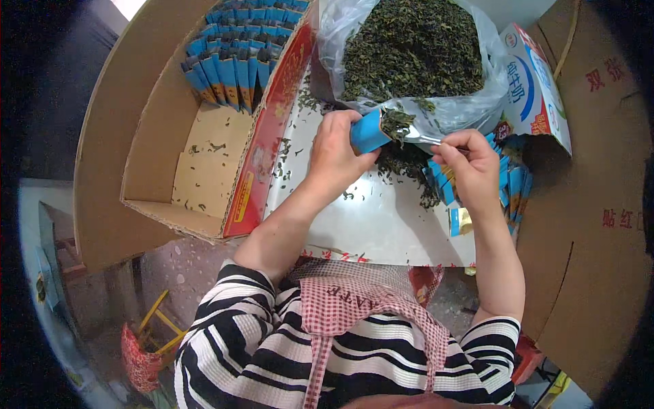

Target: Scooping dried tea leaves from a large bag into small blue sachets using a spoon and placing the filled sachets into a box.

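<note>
My left hand [334,148] grips a small blue packet [369,132], tilted so its mouth faces right. Dried tea leaves [397,122] stick out at that mouth. In my right hand [472,156] is the handle of a metal spoon [423,137], its bowl end close against the leaves and partly hidden by them. Just beyond both hands sits a clear plastic bag [490,92] heaped with loose dark green leaves [414,46]. Beneath my right wrist lies a pile of flat blue packets [516,184], partly covered by the forearm.
On the left, a cardboard box [153,163] with a red side holds rows of filled blue packets [230,71] at its far end. A milk carton box [531,82] stands right of the bag. Leaf bits are scattered over the white work surface [352,225]. Cardboard [587,179] borders the right.
</note>
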Tool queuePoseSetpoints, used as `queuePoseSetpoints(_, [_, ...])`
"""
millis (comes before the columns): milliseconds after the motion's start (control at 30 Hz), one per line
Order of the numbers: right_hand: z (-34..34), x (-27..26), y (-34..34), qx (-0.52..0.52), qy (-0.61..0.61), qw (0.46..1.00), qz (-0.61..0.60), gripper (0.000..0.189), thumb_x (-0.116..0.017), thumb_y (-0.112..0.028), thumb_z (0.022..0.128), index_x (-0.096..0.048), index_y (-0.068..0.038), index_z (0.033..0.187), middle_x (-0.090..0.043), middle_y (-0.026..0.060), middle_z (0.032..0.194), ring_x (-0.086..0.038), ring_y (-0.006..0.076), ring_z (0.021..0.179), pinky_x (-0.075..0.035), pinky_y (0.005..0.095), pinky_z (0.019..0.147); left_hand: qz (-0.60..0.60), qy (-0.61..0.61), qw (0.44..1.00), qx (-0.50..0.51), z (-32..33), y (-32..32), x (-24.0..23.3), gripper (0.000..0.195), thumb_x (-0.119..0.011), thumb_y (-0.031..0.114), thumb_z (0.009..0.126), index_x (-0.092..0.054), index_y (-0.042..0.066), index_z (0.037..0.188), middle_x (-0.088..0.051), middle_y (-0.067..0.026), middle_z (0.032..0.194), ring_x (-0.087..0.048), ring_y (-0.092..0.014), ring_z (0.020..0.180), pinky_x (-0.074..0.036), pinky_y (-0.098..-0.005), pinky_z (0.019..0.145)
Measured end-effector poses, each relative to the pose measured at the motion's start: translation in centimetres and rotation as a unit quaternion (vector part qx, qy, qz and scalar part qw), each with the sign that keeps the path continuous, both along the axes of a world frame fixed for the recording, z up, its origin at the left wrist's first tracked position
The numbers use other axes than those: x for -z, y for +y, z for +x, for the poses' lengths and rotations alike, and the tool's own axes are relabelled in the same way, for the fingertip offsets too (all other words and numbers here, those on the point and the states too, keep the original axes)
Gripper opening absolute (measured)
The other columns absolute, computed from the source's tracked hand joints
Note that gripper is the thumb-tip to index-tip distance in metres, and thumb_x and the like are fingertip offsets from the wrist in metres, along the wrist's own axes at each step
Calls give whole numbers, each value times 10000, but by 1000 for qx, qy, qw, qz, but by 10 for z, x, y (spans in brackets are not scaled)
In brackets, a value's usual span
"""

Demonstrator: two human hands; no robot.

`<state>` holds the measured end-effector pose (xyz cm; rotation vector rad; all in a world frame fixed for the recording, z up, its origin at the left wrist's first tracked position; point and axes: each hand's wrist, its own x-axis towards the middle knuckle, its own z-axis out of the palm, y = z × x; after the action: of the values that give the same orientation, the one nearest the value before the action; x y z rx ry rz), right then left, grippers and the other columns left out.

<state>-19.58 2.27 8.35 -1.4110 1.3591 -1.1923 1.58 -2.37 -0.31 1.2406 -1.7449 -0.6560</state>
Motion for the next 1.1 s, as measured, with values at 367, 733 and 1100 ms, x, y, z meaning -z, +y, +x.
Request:
queuePoseSetpoints(367, [9,-24,0,-45,349,913,-206,70,-600,60,822,-589,3,862,-628,84,790,-610,160,730,-484,277,667,17,28,999,26,-3,5,-5,595,-823,111,616,-480,26,1094,-507,-152,1060,-526,-306,984,-450,-377,868])
queuePoseSetpoints(733, [15,-42,-10,-81,351,927,-103,37,-577,44,812,-570,18,839,-589,77,727,-569,126,687,-466,275,621,43,71,996,39,-8,7,2,599,-837,113,608,-473,33,1077,-499,-104,1030,-508,-219,971,-430,-319,868])
queuePoseSetpoints(1100, [22,-56,-39,-54,69,970,226,89,-591,-109,885,-580,-30,844,-604,36,670,-571,92,550,-463,240,511,45,194,976,84,-14,8,11,565,-824,60,643,-451,34,1067,-461,-89,1043,-508,-172,946,-447,-296,843])
